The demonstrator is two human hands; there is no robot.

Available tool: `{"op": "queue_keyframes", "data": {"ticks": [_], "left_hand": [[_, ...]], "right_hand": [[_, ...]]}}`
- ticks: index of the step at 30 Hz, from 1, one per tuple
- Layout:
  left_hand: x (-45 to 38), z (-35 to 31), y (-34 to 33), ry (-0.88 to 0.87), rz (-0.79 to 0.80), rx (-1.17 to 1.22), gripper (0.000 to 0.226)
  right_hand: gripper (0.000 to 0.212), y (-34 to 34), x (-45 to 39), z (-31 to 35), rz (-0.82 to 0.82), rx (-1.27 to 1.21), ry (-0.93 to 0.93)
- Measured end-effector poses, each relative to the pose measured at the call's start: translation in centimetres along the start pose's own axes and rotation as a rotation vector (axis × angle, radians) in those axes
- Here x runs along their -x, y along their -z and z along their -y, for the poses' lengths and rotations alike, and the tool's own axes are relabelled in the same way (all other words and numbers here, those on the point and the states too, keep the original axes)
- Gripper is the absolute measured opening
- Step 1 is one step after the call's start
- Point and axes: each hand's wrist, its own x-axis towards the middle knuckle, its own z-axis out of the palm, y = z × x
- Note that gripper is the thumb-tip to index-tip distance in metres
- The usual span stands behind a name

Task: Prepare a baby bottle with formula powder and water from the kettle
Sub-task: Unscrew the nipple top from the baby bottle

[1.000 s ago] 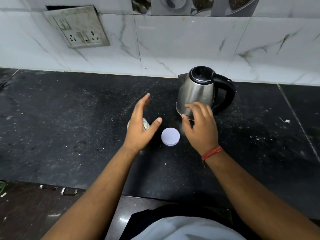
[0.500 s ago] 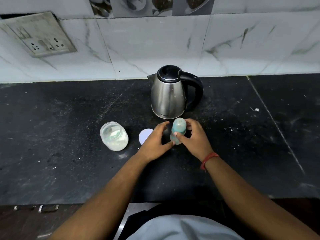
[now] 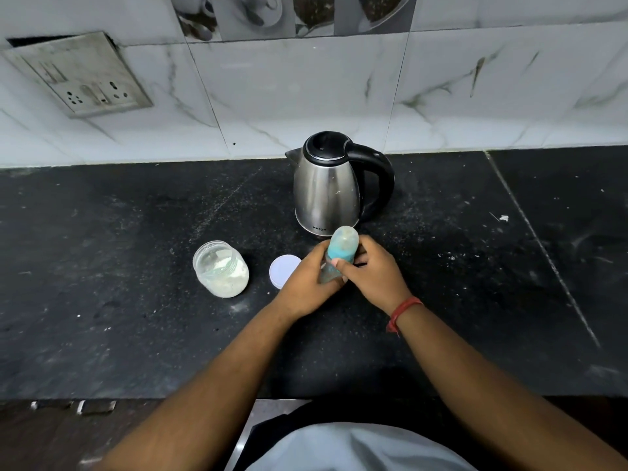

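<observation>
A small baby bottle (image 3: 342,248) with a clear cap and a teal collar stands on the black counter (image 3: 119,317), just in front of the steel kettle (image 3: 326,188). My left hand (image 3: 311,283) grips its lower body from the left. My right hand (image 3: 372,270) holds it from the right, thumb across the front below the collar. An open clear jar (image 3: 221,268) with white formula powder sits to the left, and its white lid (image 3: 282,268) lies flat between the jar and my left hand, partly hidden by it.
A marble-tiled wall rises behind the counter, with a socket panel (image 3: 80,76) at upper left. The kettle's black handle (image 3: 379,178) points right. White powder specks are scattered over the counter. The counter's front edge runs below my forearms.
Both hands came together on the baby bottle and now hold it more closely. The jar, earlier hidden behind my left hand, stands uncovered.
</observation>
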Motion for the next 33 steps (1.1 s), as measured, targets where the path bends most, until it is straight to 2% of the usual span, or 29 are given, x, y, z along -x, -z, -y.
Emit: {"op": "queue_keyframes", "data": {"ticks": [5,8,11,14,18,23,29,33], "left_hand": [[0.9,-0.4,0.7,-0.043,-0.085,-0.052,0.057],[1.3,-0.6,1.4,-0.129,-0.147,-0.216,0.058],[1.7,-0.9,1.8,-0.165,-0.163,-0.369,0.059],[1.8,-1.1,1.9,-0.160,-0.175,-0.415,0.061],[1.9,-1.3,2.3,-0.150,-0.164,-0.311,0.062],[2.2,-1.4,3.1,-0.149,-0.090,-0.123,0.050],[2.6,-1.9,3.6,-0.062,0.006,0.110,0.043],[2.9,-2.7,4.1,0.066,0.090,0.301,0.046]], "right_hand": [[0.031,0.4,0.0,1.7,0.140,-0.160,-0.011],[0.025,0.9,-0.3,2.6,0.094,-0.076,0.011],[0.033,1.4,-0.8,3.6,0.065,0.062,0.056],[0.041,1.6,-1.3,4.4,0.081,0.151,0.074],[0.043,1.4,-1.6,4.9,0.079,0.202,0.076],[0.038,1.0,-1.4,5.2,0.096,0.207,0.102],[0.030,1.1,-1.3,5.5,0.176,0.114,0.143],[0.026,1.7,-1.2,5.8,0.241,-0.025,0.167]]}}
